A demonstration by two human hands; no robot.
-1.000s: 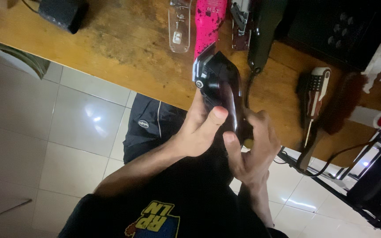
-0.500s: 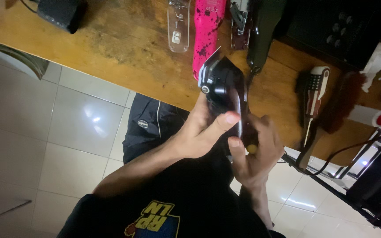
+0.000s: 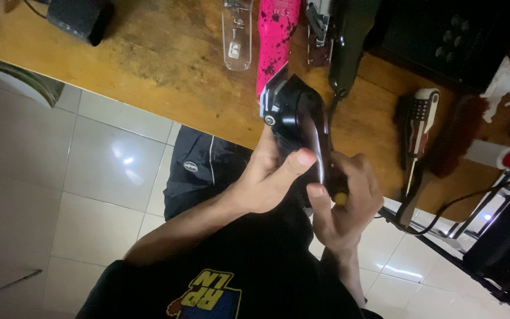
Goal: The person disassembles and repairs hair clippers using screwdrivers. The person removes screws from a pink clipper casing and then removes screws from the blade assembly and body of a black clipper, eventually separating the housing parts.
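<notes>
Head view: left hand wraps a dark hair clipper held over the wooden bench edge. Right hand pinches what appears to be a yellow-tipped tool at the clipper's base.

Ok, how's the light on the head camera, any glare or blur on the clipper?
Head view: dim overall; the black clipper held by left hand and right hand reads dark, with a thin highlight along its edge; bright glare patches on the floor tiles; little blur.
</notes>
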